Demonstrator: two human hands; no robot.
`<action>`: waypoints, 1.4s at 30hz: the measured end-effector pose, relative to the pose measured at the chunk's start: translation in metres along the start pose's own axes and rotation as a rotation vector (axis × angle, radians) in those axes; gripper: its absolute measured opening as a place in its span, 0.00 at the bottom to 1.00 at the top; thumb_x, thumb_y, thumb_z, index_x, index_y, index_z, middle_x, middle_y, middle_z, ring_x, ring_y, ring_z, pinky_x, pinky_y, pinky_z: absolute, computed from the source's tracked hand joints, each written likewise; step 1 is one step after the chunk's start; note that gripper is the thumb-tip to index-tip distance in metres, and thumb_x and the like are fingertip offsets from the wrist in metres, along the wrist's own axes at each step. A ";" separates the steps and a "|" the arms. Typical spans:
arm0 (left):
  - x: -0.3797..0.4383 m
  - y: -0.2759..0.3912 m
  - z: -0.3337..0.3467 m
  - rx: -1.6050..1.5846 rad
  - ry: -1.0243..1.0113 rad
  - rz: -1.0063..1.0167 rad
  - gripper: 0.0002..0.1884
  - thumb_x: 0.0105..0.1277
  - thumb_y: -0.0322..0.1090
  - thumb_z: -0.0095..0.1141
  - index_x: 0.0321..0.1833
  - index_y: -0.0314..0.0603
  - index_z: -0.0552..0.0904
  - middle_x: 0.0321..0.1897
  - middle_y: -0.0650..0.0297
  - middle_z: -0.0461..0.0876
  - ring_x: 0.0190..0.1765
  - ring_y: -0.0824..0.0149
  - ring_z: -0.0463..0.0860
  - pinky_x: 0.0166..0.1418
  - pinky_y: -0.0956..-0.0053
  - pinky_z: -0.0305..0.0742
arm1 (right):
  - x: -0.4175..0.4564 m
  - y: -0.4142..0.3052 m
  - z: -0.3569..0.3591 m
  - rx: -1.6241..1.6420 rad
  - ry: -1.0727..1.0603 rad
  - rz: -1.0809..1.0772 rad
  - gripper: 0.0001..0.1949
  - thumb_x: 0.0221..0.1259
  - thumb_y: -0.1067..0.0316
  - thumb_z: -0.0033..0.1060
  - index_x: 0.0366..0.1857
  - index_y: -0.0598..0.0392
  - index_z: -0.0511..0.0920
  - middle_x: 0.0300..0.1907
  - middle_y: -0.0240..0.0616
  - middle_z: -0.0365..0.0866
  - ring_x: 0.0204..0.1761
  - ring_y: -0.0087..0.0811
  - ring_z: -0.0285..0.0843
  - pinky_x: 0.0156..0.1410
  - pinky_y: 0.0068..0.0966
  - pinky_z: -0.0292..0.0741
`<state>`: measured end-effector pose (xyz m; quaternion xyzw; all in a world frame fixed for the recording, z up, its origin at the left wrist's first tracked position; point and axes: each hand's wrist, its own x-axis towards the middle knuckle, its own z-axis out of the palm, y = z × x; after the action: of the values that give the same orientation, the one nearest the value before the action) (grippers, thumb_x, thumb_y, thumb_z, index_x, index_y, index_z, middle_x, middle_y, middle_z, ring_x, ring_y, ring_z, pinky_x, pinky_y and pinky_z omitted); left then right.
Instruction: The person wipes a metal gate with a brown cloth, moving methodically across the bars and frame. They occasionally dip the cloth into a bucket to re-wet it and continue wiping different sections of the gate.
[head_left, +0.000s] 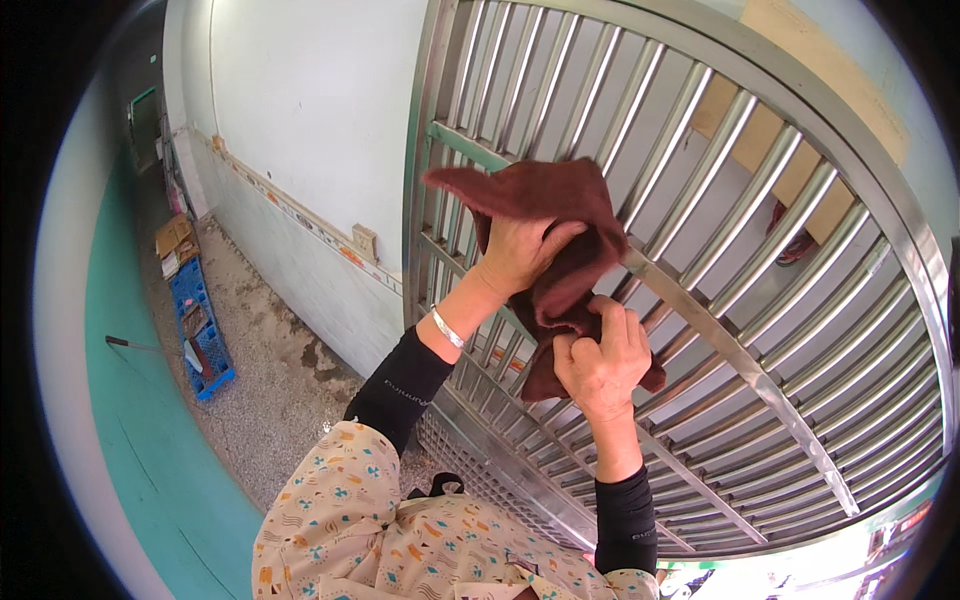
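A dark red cloth hangs bunched in front of a stainless steel barred grille. My left hand, with a silver bangle at the wrist, grips the upper part of the cloth, which covers its fingertips. Lower and to the right, my right hand pinches the lower part with curled fingers. Folds of the cloth run between both hands and lie close to the bars; whether they touch them cannot be told.
On the left, a blue plastic pallet lies on the rough floor with cardboard at its far end. A white wall with a socket box adjoins the grille. A thin rod with a dark handle is near the green wall.
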<state>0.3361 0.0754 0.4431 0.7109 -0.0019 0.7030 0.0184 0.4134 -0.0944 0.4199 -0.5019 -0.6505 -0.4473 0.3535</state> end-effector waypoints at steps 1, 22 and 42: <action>-0.010 0.003 0.002 0.052 0.047 -0.064 0.16 0.66 0.36 0.59 0.54 0.39 0.79 0.49 0.51 0.80 0.50 0.44 0.78 0.57 0.53 0.72 | 0.000 -0.002 -0.001 -0.002 -0.022 0.004 0.12 0.26 0.73 0.65 0.10 0.56 0.66 0.38 0.44 0.80 0.30 0.40 0.74 0.29 0.32 0.68; 0.019 -0.017 -0.016 0.100 0.069 -0.081 0.16 0.56 0.36 0.61 0.46 0.38 0.80 0.36 0.54 0.81 0.41 0.48 0.80 0.45 0.57 0.74 | 0.021 -0.008 0.030 0.075 0.030 -0.018 0.11 0.29 0.73 0.65 0.11 0.56 0.68 0.39 0.45 0.78 0.32 0.40 0.74 0.30 0.33 0.70; 0.019 -0.063 -0.034 -0.491 0.186 -0.581 0.14 0.67 0.31 0.52 0.55 0.40 0.74 0.49 0.58 0.77 0.52 0.61 0.76 0.55 0.68 0.74 | 0.039 -0.027 0.059 0.082 0.112 -0.058 0.09 0.33 0.72 0.64 0.13 0.54 0.69 0.40 0.44 0.79 0.32 0.41 0.75 0.31 0.34 0.70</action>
<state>0.3037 0.1397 0.4609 0.5896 0.0330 0.7084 0.3865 0.3765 -0.0288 0.4284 -0.4422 -0.6617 -0.4578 0.3963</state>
